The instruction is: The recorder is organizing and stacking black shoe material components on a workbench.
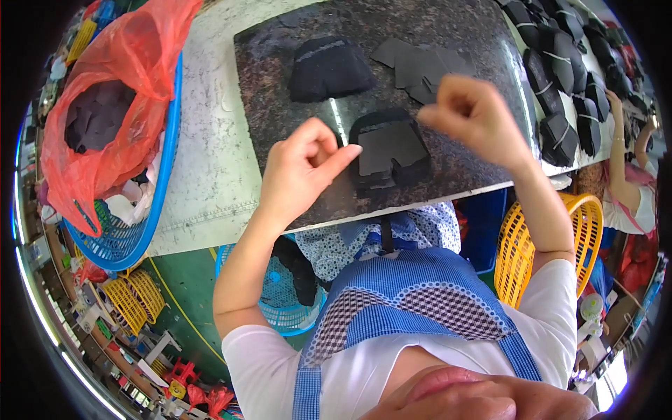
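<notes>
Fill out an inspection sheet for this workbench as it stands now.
Surface: dark speckled stone slab lying on a pale table.
Job's things: black cut shoe-upper piece lying flat between the hands; a stack of similar black pieces and loose flat pieces behind it.
Clutter: blue basket holding a red plastic bag of dark scraps; rows of black pieces at the far right.
Grippers: left hand, fingertip on the piece's left edge; right hand, raised, fingers pinched, contents not discernible.
Cables: nothing seen.
Surroundings: yellow basket, a light blue basket under the table, another person's arm at right.
</notes>
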Demonstrator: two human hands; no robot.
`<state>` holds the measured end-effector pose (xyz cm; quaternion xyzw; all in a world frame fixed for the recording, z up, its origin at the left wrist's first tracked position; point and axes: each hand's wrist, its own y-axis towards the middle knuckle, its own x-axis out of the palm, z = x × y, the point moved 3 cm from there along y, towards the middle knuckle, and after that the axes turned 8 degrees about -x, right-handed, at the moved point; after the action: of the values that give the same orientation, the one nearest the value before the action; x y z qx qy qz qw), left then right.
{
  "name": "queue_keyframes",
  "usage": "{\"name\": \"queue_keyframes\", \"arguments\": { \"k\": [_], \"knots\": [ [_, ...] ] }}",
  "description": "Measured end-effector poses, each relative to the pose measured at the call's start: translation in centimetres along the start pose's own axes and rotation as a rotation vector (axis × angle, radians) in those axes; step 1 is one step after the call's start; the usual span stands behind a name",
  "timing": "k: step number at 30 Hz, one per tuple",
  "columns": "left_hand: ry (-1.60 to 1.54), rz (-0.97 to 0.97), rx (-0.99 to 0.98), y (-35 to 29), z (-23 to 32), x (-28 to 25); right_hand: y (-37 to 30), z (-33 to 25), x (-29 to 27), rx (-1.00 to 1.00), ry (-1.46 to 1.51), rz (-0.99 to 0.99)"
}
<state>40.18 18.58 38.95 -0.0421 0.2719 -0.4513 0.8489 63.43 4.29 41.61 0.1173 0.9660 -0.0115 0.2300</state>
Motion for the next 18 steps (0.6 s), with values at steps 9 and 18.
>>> {"name": "queue_keyframes", "arguments": {
  "k": [9, 18],
  "knots": [
    [-0.134, 0.161, 0.125, -0.1, -0.1, -1.6, 9.1, -0.7, 4.7, -0.721, -0.558, 0.071],
    [0.204, 0.13, 0.672, -2.0, 4.2, 1.9, -1.1, -1.2, 1.1, -0.276, -0.293, 0.088]
  ]
}}
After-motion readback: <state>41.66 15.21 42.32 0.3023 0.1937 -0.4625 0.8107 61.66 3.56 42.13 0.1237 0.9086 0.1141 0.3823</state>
